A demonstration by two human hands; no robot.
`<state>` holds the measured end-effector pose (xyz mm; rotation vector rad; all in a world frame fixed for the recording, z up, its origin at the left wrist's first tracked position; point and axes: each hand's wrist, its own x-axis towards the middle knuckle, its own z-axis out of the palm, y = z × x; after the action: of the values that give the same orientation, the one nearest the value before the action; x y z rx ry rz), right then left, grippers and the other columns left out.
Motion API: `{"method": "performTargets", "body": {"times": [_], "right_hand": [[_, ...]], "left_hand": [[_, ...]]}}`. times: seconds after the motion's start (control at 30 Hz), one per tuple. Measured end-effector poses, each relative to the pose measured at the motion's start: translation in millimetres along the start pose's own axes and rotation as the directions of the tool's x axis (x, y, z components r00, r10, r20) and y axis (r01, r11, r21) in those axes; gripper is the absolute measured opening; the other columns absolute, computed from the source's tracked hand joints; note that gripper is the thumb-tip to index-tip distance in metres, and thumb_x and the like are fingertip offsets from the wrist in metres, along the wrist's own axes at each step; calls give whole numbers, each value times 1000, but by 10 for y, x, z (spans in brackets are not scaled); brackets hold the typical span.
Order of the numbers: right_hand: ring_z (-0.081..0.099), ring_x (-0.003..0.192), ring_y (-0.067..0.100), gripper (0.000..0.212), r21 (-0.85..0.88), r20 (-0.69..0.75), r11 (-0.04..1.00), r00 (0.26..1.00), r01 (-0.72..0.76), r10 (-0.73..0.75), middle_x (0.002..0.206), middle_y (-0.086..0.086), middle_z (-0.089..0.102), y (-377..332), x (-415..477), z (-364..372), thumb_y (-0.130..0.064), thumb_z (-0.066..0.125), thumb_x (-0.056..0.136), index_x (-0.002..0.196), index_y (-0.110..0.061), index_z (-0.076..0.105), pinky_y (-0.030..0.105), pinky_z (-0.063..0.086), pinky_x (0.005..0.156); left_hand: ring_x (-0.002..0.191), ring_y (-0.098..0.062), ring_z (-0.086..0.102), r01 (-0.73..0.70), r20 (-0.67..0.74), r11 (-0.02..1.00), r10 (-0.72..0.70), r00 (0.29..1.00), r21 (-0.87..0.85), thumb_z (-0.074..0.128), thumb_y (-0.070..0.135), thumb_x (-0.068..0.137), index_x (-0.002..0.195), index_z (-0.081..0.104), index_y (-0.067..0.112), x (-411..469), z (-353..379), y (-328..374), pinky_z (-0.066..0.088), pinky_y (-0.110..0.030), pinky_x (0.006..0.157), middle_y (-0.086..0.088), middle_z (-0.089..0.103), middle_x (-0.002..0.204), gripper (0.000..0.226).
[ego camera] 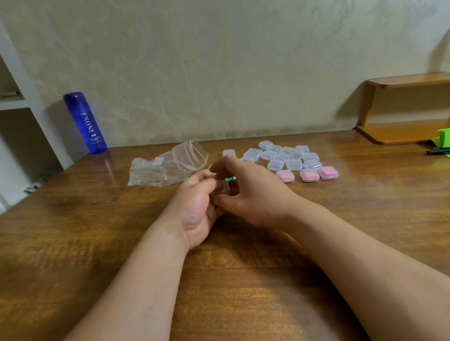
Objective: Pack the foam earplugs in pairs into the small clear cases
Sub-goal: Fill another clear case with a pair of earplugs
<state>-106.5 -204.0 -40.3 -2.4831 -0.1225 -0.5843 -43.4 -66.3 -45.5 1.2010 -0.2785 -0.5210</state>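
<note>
Head view: three clear cases hold pink earplugs.

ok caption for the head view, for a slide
Left hand and right hand meet around a green piece, beside a zip bag, clear cases and three pink-filled cases.

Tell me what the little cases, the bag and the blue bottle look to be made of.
Cases: likely hard plastic, clear and slightly frosted; pink shows through three. Bag: thin plastic film, glossy and crinkled, with a red zip strip. Blue bottle: glossy translucent plastic or glass; the look leaves it open.
</note>
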Motion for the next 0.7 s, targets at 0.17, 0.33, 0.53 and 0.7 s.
{"method": "performTargets", "body": {"times": [0.17, 0.33, 0.53, 0.7], "right_hand": [[65, 111, 10, 31, 20, -97, 1000, 995, -11, 13, 120, -10, 71, 111, 48, -97, -30, 65, 102, 132, -27, 63, 36, 55, 93], [57, 125, 23, 34, -211, -210, 954, 963, -212, 168, 129, -4, 71, 518, 85, -229, -27, 55, 102, 134, -31, 69, 49, 48, 106], [47, 140, 23, 37, -389, -62, 861, 942, -328, 331, 139, -3, 69, 637, 61, -289, -36, 49, 106, 140, -34, 65, 51, 35, 116], [44, 144, 21, 37, -429, -80, 839, 940, -333, 332, 139, -2, 70, 663, 120, -265, -34, 48, 107, 140, -34, 65, 48, 32, 115]], "left_hand": [[102, -27, 74, 10, 94, 998, -5, 996, -55, 49, 12, 112, 143, 58, 0, -52, 52, 45, 63, -42, 89, -22, 73, 117, 35], [110, -35, 78, 28, 28, 988, -24, 999, -154, 57, 15, 110, 145, 52, 3, -29, 26, 75, 66, -45, 91, -27, 74, 125, 37], [95, -29, 76, 20, 4, 990, -20, 1000, -140, 61, 18, 107, 137, 59, 4, -42, 35, 96, 68, -38, 79, -19, 76, 110, 33], [90, -25, 74, 11, 24, 994, -8, 1000, -111, 60, 20, 107, 132, 61, 7, -53, 22, 118, 66, -36, 76, -15, 77, 103, 28]]}}
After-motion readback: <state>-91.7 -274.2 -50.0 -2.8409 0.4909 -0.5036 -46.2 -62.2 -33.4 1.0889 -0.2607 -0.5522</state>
